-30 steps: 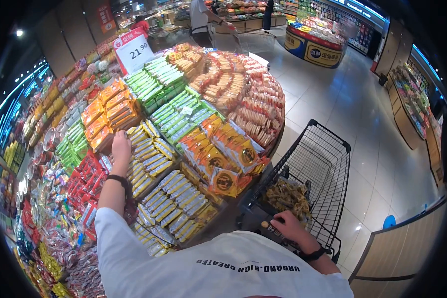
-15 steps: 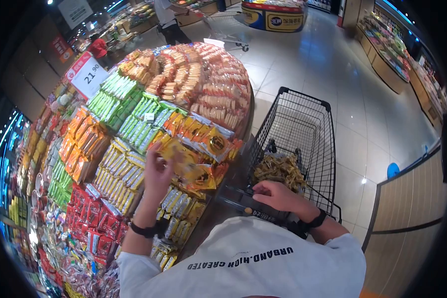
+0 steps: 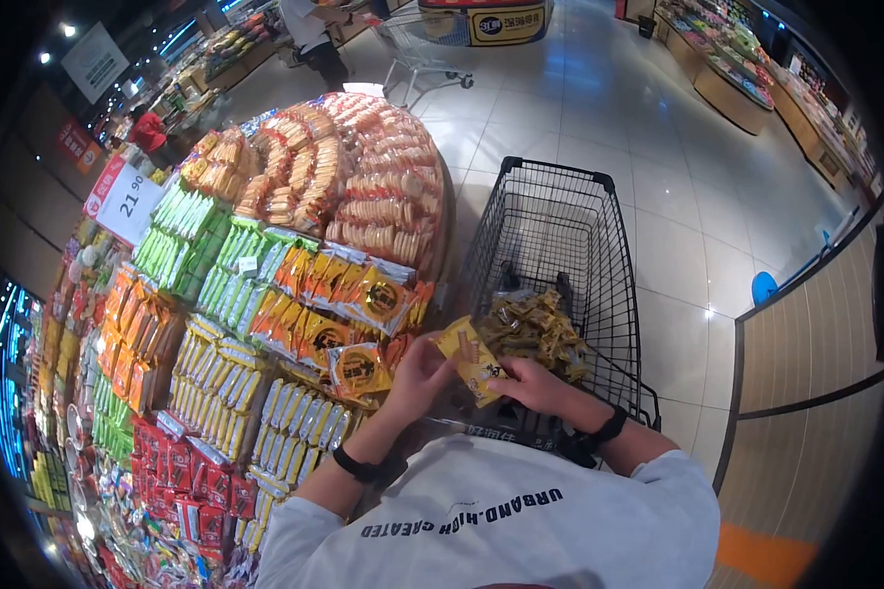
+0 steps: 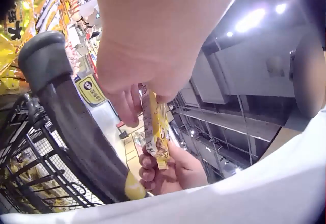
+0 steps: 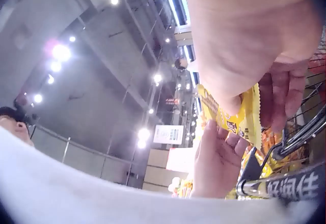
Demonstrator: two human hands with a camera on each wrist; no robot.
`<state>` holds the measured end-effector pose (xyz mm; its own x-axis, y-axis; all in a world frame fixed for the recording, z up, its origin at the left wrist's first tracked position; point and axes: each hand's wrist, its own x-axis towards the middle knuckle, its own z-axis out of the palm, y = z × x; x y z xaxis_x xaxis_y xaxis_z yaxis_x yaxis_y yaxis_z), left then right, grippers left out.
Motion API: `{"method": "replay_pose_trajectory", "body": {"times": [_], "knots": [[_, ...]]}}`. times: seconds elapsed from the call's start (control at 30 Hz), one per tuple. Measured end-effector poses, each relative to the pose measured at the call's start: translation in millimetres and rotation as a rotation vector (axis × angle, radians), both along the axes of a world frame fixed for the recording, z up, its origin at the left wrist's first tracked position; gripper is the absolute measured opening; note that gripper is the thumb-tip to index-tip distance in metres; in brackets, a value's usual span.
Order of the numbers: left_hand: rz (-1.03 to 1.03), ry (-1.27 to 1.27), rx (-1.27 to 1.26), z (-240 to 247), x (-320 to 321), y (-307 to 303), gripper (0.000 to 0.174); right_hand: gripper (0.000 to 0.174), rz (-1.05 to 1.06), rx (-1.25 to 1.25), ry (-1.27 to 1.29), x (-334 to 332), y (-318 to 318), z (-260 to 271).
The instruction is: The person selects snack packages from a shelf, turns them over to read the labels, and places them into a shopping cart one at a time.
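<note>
Both hands pinch one yellow snack packet (image 3: 469,360) in front of the chest, over the cart's handle end. The left hand (image 3: 422,376) grips its left edge, and the right hand (image 3: 535,385) holds its lower right corner. In the left wrist view the packet (image 4: 157,127) is seen edge-on between the left hand (image 4: 147,50) and the right hand (image 4: 175,170). The right wrist view shows the printed face of the packet (image 5: 229,117), with fingers of both hands on it. More yellow packets (image 3: 535,329) lie piled inside the black cart (image 3: 629,285).
A round display (image 3: 446,226) of wrapped snacks in colour blocks fills the left, with a 21.90 price sign (image 3: 125,201) at its back. A person (image 3: 309,34) stands beyond it near another cart (image 3: 413,49). Tiled floor (image 3: 673,255) lies right of the black cart; a wooden panel (image 3: 805,344) is at far right.
The left hand has come from the display toward the cart with a yellow packet. The right hand has left the cart handle and now holds the packet too. The view has shifted toward the cart.
</note>
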<state>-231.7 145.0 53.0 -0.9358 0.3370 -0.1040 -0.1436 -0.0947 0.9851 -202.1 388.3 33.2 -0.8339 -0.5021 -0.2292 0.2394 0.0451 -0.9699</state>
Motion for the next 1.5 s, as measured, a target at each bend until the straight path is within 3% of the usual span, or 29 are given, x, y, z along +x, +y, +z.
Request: {"method": "replay_pose_trajectory", "body": {"times": [0.07,0.1,0.13,0.3,0.33,0.4,0.43,0.53,0.57,0.6,0.67,0.7,0.8,0.87,0.93,0.97,1.03,1.07,1.13,1.17,1.23,1.37,1.43,1.5], "knots": [[-0.103,0.148,-0.365,-11,2,-1,0.039,0.040,-0.131,-0.038,-0.162,-5,18,-18],[-0.136,0.165,-0.377,-39,1,-6,0.040,0.042,-0.173,0.026,-0.142,-7,29,-24],[-0.201,0.165,-0.552,-25,6,-4,0.037,0.042,-0.178,0.028,-0.128,-13,45,-36],[-0.283,0.218,-0.669,-2,11,11,0.034,0.042,-0.187,0.561,-0.272,-34,116,-101],[-0.280,0.226,-0.666,0,11,12,0.034,0.042,-0.191,0.564,-0.265,-36,124,-117],[-0.324,0.253,-0.762,5,11,14,0.035,0.037,-0.384,0.246,-0.454,-33,136,-147],[-0.323,0.246,-0.750,6,11,14,0.035,0.036,-0.366,0.284,-0.525,-34,142,-148],[-0.284,0.227,-0.695,1,11,13,0.035,0.034,-0.380,0.105,-0.611,-35,177,-246],[-0.270,0.231,-0.719,7,12,15,0.035,0.043,-0.328,0.265,-0.620,-35,184,-253],[-0.281,0.240,-0.718,7,12,17,0.035,0.043,-0.341,0.261,-0.617,-34,187,-262],[-0.261,0.297,-0.833,5,16,17,0.034,0.056,-0.354,0.522,-0.548,-36,206,-353],[-0.290,0.210,-0.866,10,15,18,0.035,0.062,-0.274,0.825,-0.391,-42,219,-391],[-0.288,0.214,-0.909,13,16,21,0.035,0.064,-0.128,0.767,-0.298,-38,214,-390],[-0.289,0.215,-0.916,13,14,23,0.034,0.058,-0.198,0.677,-0.414,-32,208,-380],[-0.274,0.205,-0.942,9,14,24,0.035,0.047,0.253,0.882,0.149,-32,206,-375],[-0.278,0.208,-0.948,9,13,25,0.035,0.047,0.248,0.877,0.150,-30,199,-367],[-0.279,0.207,-0.954,10,13,27,0.035,0.038,-0.280,0.417,-0.548,-24,184,-355],[-0.283,0.205,-0.959,9,13,27,0.035,0.038,-0.280,0.412,-0.551,-24,189,-373],[-0.259,0.216,-0.937,4,13,26,0.035,0.035,0.207,0.817,0.252,-27,203,-425],[-0.246,0.209,-0.939,4,13,27,0.035,0.035,0.220,0.814,0.258,-27,195,-401],[-0.237,0.167,-0.920,6,14,28,0.035,0.035,-0.439,0.445,-0.580,-16,172,-335],[-0.173,0.199,-0.955,11,17,34,0.033,0.032,-0.254,0.443,-0.410,-14,187,-368],[-0.144,0.222,-0.961,11,19,35,0.032,0.032,-0.323,0.234,-0.511,-16,190,-377],[-0.117,0.251,-0.981,9,21,35,0.031,0.031,-0.388,0.261,-0.546,-17,182,-348]]}}
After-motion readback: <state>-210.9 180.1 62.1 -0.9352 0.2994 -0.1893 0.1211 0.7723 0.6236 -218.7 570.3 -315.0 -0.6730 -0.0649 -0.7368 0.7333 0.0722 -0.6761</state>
